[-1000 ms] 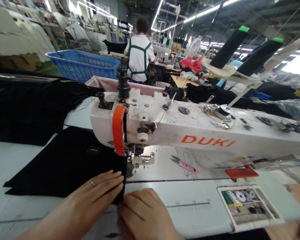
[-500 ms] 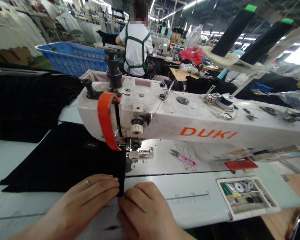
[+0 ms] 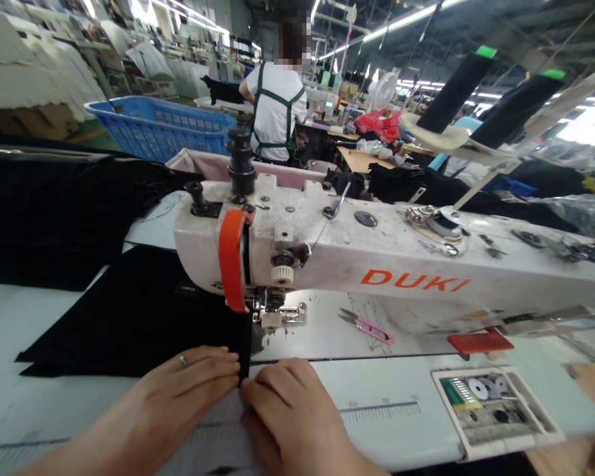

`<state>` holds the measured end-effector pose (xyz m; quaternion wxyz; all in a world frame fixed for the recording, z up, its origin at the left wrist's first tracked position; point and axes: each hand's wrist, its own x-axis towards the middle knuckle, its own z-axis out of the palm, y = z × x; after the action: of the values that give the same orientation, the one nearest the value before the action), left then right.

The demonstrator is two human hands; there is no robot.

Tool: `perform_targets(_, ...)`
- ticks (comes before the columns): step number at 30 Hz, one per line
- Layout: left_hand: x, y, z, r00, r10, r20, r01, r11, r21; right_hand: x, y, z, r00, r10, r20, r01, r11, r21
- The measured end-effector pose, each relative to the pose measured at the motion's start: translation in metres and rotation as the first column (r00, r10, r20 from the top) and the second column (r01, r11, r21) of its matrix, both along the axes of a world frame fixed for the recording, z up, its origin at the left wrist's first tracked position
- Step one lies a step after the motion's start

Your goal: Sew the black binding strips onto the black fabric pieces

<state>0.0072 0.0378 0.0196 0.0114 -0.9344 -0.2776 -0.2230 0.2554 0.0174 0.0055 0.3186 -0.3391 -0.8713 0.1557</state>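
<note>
A black fabric piece [image 3: 143, 317] with a small label lies on the sewing machine bed, its right edge running under the presser foot [image 3: 272, 320]. My left hand [image 3: 188, 383], a ring on one finger, rests flat on the near right part of the cloth with its fingers stretched out. Beside it, my right hand [image 3: 297, 410] is closed with curled fingers at the near right corner of the fabric; thumb and fingertips pinch the edge there. The white sewing machine [image 3: 327, 244] has an orange guard [image 3: 232, 261] in front of its needle area, which hides part of the cloth's edge.
Pink thread snips [image 3: 369, 328] lie on the bed right of the presser foot. A parts tray [image 3: 496, 413] with bobbins is set in the table at right. A black fabric pile [image 3: 44, 218] sits at left. Beyond are a blue basket [image 3: 163, 129] and a person [image 3: 277, 109].
The black fabric has slid a little away from me toward the machine, and both hands have gone with it. The camera view has shifted slightly.
</note>
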Motion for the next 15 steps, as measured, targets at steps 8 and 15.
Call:
perform_targets(8,-0.009,0.032,-0.012,0.994,0.037,0.102,-0.028,0.996,-0.086,-0.002,0.026,0.018,0.991,-0.052,0.123,0.063,0.994,-0.093)
perform_targets(15,-0.006,0.061,-0.012,0.994,0.066,0.090,-0.064,0.998,-0.024,-0.007,0.050,0.019,0.972,-0.049,0.228,0.078,0.990,-0.120)
